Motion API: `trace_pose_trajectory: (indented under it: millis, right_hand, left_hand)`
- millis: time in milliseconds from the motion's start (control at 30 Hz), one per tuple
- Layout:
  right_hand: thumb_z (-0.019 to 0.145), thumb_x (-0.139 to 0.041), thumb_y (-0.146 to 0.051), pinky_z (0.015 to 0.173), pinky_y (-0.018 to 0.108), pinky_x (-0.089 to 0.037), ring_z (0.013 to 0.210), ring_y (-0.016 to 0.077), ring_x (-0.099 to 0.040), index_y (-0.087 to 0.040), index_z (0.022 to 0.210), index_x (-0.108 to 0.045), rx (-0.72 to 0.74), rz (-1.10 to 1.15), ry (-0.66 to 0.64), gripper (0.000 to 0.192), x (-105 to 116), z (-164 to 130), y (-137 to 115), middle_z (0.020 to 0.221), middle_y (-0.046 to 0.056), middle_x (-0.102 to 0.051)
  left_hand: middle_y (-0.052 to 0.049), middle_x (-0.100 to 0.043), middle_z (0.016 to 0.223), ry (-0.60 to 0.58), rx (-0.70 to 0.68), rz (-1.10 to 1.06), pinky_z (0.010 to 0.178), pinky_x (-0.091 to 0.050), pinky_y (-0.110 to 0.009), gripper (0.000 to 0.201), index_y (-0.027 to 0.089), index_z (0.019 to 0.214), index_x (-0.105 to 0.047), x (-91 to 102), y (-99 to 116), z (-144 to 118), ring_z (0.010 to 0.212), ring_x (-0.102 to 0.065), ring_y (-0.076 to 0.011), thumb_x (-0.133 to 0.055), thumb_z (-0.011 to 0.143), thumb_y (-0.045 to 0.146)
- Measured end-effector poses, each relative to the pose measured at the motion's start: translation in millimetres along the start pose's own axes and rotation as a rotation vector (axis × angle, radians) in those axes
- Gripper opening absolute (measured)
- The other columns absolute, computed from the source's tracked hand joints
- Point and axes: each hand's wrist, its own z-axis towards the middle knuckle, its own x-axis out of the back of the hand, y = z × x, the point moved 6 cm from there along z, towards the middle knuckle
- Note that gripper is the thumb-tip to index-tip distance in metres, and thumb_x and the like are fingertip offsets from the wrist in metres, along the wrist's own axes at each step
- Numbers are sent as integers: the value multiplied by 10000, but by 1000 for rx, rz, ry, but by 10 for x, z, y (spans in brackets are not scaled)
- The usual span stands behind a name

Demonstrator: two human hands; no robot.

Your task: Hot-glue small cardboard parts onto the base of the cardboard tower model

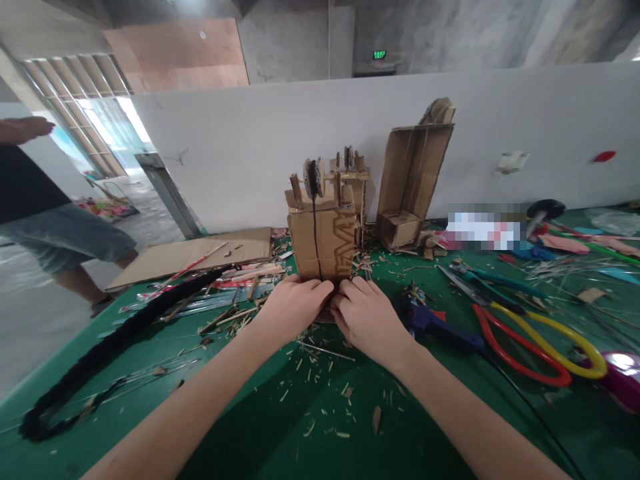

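A cardboard box model (pixel 320 237) stands upright on the green table, with a spool (pixel 313 179) wound with black cord mounted on its top. From the spool the black cord (pixel 315 233) runs down the front face to my fingers. My left hand (pixel 297 303) and my right hand (pixel 367 313) meet low in front of the box, fingertips pinched together. The cord's lower end is hidden between them, so what exactly each one pinches is hard to see; the cord leads into the left fingers.
To the right lie a blue glue gun (pixel 440 327), scissors (pixel 530 340) with red and yellow handles, and pliers (pixel 505 280). Behind stands a tall open cardboard box (pixel 415 180). A black fuzzy strip (pixel 115 340) and a cardboard sheet (pixel 200 253) lie left. A person (pixel 50 207) stands beyond.
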Motion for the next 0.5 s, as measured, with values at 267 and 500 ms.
trace_pose_trajectory:
  millis: [267, 500]
  right_hand:
    - [831, -487, -184, 727, 327, -323, 857, 203, -432, -172, 750, -576, -58, 14, 4, 121, 13, -26, 42, 865, 66, -539]
    - [830, -501, -187, 736, 317, -341, 866, 195, -438, -179, 730, -581, -75, 53, 25, 128, 9, -27, 61, 852, 57, -545]
  left_hand:
    - [-3, -662, 914, -55, 117, -272, 631, -436, -265, 271, 255, 1105, -531, 513, -312, -127, 756, -603, -161, -405, 876, 327]
    - [-57, -643, 1020, -149, 347, -445, 728, -466, -310, 366, 214, 1101, -565, 127, -622, -499, 877, -598, -206, -441, 832, 430]
